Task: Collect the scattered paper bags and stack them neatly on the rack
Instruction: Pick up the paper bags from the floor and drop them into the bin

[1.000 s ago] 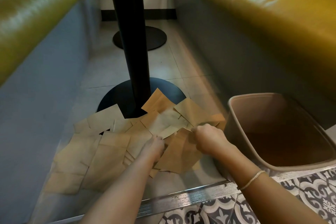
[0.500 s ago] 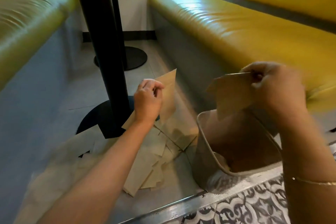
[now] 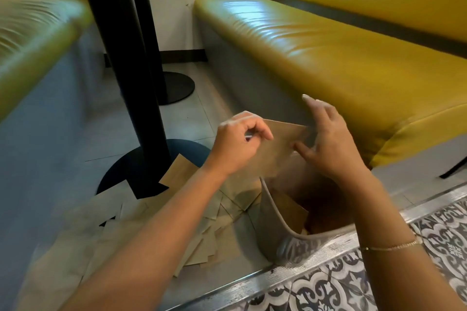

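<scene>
A flat brown paper bag point(image 3: 280, 149) hangs above the beige bin point(image 3: 271, 222). My left hand point(image 3: 238, 144) pinches its left edge with curled fingers. My right hand point(image 3: 326, 139) is at its right edge with the fingers spread and mostly straight, the fingertips touching the paper. Inside the bin another brown bag point(image 3: 293, 212) lies against the wall. Several more paper bags point(image 3: 202, 230) are scattered on the floor beneath my left forearm, some reaching the black table base point(image 3: 141, 171). No rack is in view.
A black table pole point(image 3: 121, 58) rises at the left, with a second pole and round base point(image 3: 174, 88) behind it. Yellow bench seats point(image 3: 328, 58) flank the aisle. A metal floor strip point(image 3: 316, 255) and patterned tiles point(image 3: 353, 283) lie near me.
Both hands rose from the floor pile, each gripping a bag. The right hand's bag is gone from it and the hand has opened; both hands now meet at one bag above the bin.
</scene>
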Demonstrator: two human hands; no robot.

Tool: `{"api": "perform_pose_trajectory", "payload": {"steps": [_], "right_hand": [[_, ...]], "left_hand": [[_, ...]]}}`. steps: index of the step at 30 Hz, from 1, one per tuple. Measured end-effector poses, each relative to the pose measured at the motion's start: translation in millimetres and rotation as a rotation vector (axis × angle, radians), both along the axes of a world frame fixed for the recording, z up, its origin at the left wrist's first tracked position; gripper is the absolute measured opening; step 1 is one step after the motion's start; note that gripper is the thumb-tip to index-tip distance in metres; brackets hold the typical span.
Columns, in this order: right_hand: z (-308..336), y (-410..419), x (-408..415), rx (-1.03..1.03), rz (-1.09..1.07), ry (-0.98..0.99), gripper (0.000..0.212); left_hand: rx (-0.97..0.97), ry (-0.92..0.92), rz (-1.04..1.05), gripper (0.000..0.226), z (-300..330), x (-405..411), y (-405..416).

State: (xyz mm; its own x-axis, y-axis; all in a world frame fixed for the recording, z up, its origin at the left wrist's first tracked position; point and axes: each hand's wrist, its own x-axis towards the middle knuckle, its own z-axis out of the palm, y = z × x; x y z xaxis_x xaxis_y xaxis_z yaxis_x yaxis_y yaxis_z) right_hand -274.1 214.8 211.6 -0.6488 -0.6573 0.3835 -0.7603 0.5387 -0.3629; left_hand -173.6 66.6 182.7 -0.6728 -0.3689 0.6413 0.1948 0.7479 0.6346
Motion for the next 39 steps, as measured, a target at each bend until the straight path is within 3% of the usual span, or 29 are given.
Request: {"api": "perform_pose_trajectory", "payload": {"steps": [4, 9, 14, 17, 20, 26, 31, 35, 39], "right_hand": [[4, -4, 1, -0.011, 0.17, 0.023, 0.025], [19, 18, -5, -0.037, -0.118, 0.067, 0.036], [15, 28, -8, 0.217, -0.288, -0.054, 0.034], [-17, 15, 0, 0.374, -0.283, -0.129, 0.032], [-42, -4, 15, 0.353, -0.253, -0.173, 0.034], [-80, -57, 46, 0.349, 0.084, -0.194, 0.031], [-127, -97, 65, 0.428, 0.251, -0.262, 0.028], [-168, -113, 77, 0.571, 0.276, -0.315, 0.027], [-193, -113, 84, 0.628, 0.29, -0.337, 0.028]], "left_hand": [[0.041, 0.004, -0.043, 0.023, 0, 1, 6], [0.188, -0.093, -0.016, 0.008, -4, 7, -2], [0.176, -0.394, 0.128, 0.004, -31, 29, -24], [0.214, -0.591, 0.207, 0.003, -63, 46, -41], [0.278, -0.774, 0.25, 0.007, -105, 65, -57], [0.278, -1.08, 0.324, 0.022, -183, 97, -76], [0.193, -1.336, 0.332, 0.043, -237, 114, -72], [-0.04, -1.44, 0.295, 0.068, -267, 128, -60], [-0.258, -1.48, 0.274, 0.06, -284, 136, -58]]}}
